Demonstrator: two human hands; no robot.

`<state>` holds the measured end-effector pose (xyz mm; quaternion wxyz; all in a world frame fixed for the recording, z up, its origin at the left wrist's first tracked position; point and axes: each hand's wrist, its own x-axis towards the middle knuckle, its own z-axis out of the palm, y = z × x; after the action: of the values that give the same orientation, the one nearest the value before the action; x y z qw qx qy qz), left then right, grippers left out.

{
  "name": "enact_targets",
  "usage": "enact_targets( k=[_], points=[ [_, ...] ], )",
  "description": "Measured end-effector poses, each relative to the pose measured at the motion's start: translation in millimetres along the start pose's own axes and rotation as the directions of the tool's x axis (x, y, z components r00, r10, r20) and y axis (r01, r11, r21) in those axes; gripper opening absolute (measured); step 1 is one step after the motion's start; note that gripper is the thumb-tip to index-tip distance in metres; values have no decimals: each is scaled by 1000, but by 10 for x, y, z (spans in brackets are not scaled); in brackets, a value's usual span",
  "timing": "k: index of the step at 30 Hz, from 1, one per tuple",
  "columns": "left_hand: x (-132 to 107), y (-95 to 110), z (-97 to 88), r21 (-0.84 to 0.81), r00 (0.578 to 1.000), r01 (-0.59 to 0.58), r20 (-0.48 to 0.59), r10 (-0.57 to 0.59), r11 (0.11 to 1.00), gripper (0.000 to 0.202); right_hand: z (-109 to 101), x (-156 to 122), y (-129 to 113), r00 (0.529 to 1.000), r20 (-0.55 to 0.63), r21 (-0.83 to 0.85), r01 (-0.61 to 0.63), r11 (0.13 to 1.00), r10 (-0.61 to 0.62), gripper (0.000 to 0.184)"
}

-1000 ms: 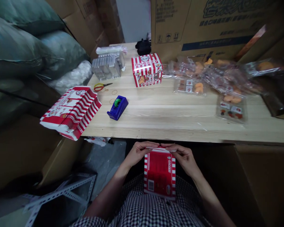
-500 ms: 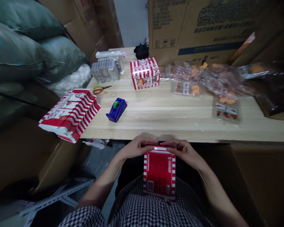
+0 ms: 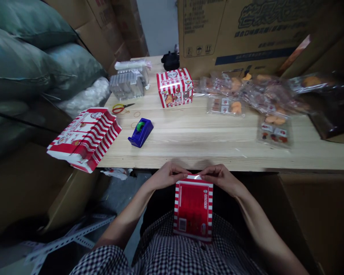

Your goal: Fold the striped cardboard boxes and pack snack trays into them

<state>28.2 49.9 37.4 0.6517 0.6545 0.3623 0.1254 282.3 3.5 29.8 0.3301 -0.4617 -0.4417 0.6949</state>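
A red-and-white striped carton [image 3: 193, 208] is held close against my checked shirt, just below the table's front edge. Its red back panel with a barcode faces up. My left hand [image 3: 172, 175] pinches the carton's top edge near the left corner, thumb in front and fingers behind. On the same edge, toward the right corner, my right hand [image 3: 219, 177] pinches in a mirrored way. The fingertips behind the edge are partly hidden. The carton's far side cannot be seen.
On the wooden table [image 3: 189, 141] stand an assembled striped box [image 3: 175, 88], a blue tape dispenser [image 3: 141, 132], scissors [image 3: 120, 108] and clear plastic trays [image 3: 127, 84]. A stack of folded cartons [image 3: 84, 137] overhangs the left edge. Several clear food packs [image 3: 275, 130] lie right, before a large cardboard box [image 3: 235, 34].
Both hands have drawn slightly closer together along the carton's top edge, and their fingers have curled in more. The carton's top edge looks a little higher.
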Motion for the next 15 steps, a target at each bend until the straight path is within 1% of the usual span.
enact_targets(
  k=[4,7,9,11,13,15],
  points=[
    [-129,68,36,124,996,-90,26,87,988,38,93,-112,58,998,-30,-36,48,998,-49,24],
    [-204,124,65,198,990,-142,10,142,970,37,131,-199,74,994,-59,-87,90,992,-95,27],
    [-222,159,63,227,988,-152,7,154,962,37,112,-238,39,995,-16,-114,95,989,-97,29],
    [-227,188,44,264,986,-163,25,163,951,37,66,-270,-18,994,67,-170,101,980,-90,32],
    [-233,200,18,287,985,-175,49,168,942,38,19,-304,-69,984,141,-270,148,951,-113,35],
    [-249,185,0,275,984,-179,52,172,945,41,-7,-340,-89,968,182,-355,226,907,-170,38]
  ],
)
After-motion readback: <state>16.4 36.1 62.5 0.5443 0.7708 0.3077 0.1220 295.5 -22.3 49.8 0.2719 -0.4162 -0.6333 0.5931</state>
